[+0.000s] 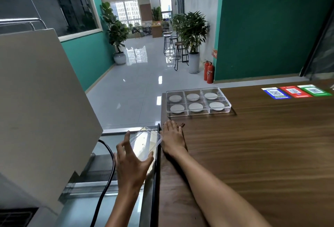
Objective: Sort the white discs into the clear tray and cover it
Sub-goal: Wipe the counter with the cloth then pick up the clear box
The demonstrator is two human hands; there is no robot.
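Note:
A clear tray (224, 100) with several compartments stands near the far left corner of the wooden table (253, 145). Each compartment holds one white disc (196, 107). The tray has no cover on it. My left hand (132, 161) grips a clear flat lid (146, 141) by its near end, off the table's left edge, over a glass surface. My right hand (173, 139) lies flat, palm down, on the table's left edge beside the lid, fingers apart, holding nothing.
A large grey machine (39, 104) stands at the left with a black cable (106, 172) hanging from it. Three coloured QR-code cards (296, 91) lie at the table's far right. Beyond the table is a tiled hallway with bar stools and potted plants.

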